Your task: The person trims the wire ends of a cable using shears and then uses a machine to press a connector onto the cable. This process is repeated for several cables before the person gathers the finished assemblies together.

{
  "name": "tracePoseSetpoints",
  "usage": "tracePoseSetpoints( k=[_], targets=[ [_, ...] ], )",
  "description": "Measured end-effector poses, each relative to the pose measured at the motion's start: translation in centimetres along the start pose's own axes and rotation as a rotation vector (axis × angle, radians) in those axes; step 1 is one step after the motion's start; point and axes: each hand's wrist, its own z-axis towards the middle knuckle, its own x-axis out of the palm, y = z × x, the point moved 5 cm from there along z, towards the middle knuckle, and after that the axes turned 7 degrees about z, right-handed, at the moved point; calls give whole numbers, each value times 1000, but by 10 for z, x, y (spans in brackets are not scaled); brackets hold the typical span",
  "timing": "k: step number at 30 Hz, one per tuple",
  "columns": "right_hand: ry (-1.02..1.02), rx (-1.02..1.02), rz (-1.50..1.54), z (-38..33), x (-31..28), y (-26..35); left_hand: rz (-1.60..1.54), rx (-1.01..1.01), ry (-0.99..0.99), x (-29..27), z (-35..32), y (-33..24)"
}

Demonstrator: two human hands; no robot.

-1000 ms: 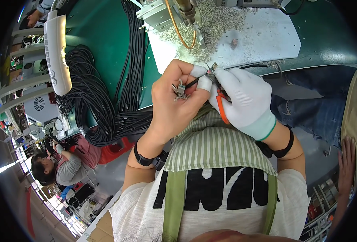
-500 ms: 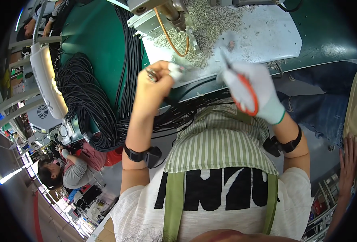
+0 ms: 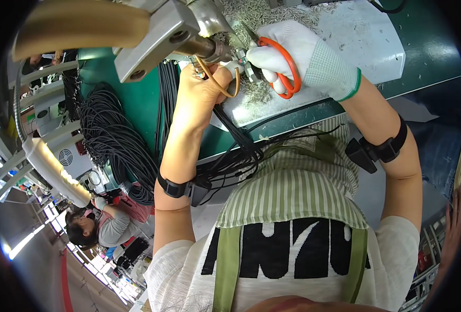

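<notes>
My left hand [image 3: 203,86], bare with white covers on fingertips, is closed beside the press head [image 3: 217,52], just behind its curved copper-coloured tube [image 3: 229,95]. Black cables [image 3: 234,125] run down from under this hand; their tips are hidden by it and the press. My right hand [image 3: 293,57], in a white glove with a green cuff, is closed with red-handled scissors [image 3: 296,78] in it. The scissors' blades point up and away, towards the press. The gloved fingertips are at the small metal tooling [image 3: 248,70], opposite my left fingers. What lies between the fingertips is too small to make out.
Many small metal pieces [image 3: 298,18] are scattered over a pale sheet [image 3: 366,44] on the green table [image 3: 142,67]. A large coil of black cable [image 3: 111,119] lies left. A lit lamp [image 3: 59,171] stands beyond it. A person [image 3: 111,226] sits further left; another person's hand [image 3: 457,213] shows right.
Both hands have moved to the press tooling. The right hand went up and left with the scissors; the left went slightly forward. The view has shifted, so the press looks larger and nearer.
</notes>
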Motion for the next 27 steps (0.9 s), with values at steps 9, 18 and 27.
tracePoseSetpoints(
  k=[9, 18, 27],
  targets=[
    [43, -87, -27, 3, -2, 3, 213, 202, -111, 6, -5, -20],
    [94, -13, 56, 1, -4, 3, 242, 289, -188, 11, -11, -22],
    [266, -218, -8, 2, -6, -2, 197, 284, -222, 10, -18, -16]
  ],
)
